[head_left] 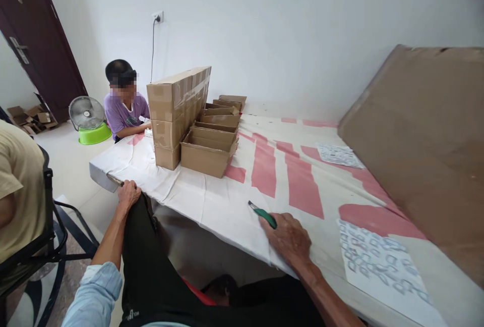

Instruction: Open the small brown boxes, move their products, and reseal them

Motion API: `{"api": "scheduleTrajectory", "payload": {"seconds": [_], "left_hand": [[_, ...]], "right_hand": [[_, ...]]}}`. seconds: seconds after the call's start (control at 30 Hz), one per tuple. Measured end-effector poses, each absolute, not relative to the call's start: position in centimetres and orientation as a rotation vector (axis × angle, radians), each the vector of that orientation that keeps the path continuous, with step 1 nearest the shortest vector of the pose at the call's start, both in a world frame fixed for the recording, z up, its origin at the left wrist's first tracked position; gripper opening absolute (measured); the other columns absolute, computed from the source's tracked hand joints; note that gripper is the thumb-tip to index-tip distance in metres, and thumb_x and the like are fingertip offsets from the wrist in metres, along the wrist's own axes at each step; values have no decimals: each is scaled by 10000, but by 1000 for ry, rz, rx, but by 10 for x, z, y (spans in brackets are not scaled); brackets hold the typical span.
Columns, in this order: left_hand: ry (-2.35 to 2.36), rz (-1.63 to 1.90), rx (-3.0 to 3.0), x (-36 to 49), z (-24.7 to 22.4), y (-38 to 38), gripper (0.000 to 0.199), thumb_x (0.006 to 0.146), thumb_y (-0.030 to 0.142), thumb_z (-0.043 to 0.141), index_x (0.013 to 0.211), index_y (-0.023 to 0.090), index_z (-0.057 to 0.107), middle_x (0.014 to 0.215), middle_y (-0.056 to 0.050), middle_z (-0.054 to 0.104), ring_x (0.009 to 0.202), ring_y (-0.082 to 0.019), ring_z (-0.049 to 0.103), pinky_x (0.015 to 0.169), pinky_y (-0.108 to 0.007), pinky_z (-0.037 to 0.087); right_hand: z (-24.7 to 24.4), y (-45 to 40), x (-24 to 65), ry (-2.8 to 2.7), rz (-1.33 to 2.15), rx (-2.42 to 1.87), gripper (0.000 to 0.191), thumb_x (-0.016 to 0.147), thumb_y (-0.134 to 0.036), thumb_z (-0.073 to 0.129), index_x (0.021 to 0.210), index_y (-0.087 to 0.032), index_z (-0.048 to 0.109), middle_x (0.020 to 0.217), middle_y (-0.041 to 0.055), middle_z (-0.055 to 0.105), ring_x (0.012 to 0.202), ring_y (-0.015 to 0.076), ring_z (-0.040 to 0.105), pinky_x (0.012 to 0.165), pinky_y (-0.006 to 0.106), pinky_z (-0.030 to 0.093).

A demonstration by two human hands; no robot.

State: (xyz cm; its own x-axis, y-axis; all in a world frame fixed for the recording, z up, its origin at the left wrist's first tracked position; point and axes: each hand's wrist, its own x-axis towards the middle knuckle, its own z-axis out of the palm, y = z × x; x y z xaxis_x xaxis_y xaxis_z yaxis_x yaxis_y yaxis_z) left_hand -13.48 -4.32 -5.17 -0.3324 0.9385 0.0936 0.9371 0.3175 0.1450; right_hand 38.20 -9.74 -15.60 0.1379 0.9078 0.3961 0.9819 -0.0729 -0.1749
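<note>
In right fingers (285, 222), green-handled cutter (266, 217)

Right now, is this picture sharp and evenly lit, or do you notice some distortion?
Head view: the dark door leans, likely lens distortion; soft light on the white wall, no strong glare; the green-handled utility knife in the right hand fairly clear; marks on the nearer paper sheet smudged.

A green-handled cutter (266, 217) colours the lower centre of the frame, against a white tablecloth (189, 197) patterned with faded-red blocks. Left of centre, taped cartons (163, 133) are plain brown; farther left, a shirt (119, 115) shows purple, a basin (94, 134) lime green. Blue-grey marks pattern a white sheet (378, 259), lower right.
</note>
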Motion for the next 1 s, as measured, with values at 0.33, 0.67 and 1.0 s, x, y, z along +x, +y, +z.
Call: {"api": "scheduleTrajectory", "payload": {"seconds": [0.33,0.67,1.0], "left_hand": [[2540,278,1743,-143,-56,-35,211,971,296,538,1049,204,711,1183,-121,699,1059,-256,695,876,-333,517],[2543,302,1754,-144,-61,-36,230,982,299,530,1088,201,708,1207,-131,689,1073,-266,696,903,-348,523],[2545,335,1764,-145,-65,-39,237,990,282,521,1106,190,706,1199,-139,694,1081,-263,696,895,-340,518]], "right_hand": [[-161,-102,379,-1830,-380,-1991,267,990,-388,561,1020,-172,715,983,129,681,941,306,596,768,385,414],[-163,-101,379,-1826,-388,-1988,271,983,-383,553,1011,-176,724,973,130,686,923,310,615,781,397,441],[-163,-101,380,-1824,-357,-1970,265,980,-382,547,985,-188,728,989,137,697,928,318,623,768,406,452]]}}
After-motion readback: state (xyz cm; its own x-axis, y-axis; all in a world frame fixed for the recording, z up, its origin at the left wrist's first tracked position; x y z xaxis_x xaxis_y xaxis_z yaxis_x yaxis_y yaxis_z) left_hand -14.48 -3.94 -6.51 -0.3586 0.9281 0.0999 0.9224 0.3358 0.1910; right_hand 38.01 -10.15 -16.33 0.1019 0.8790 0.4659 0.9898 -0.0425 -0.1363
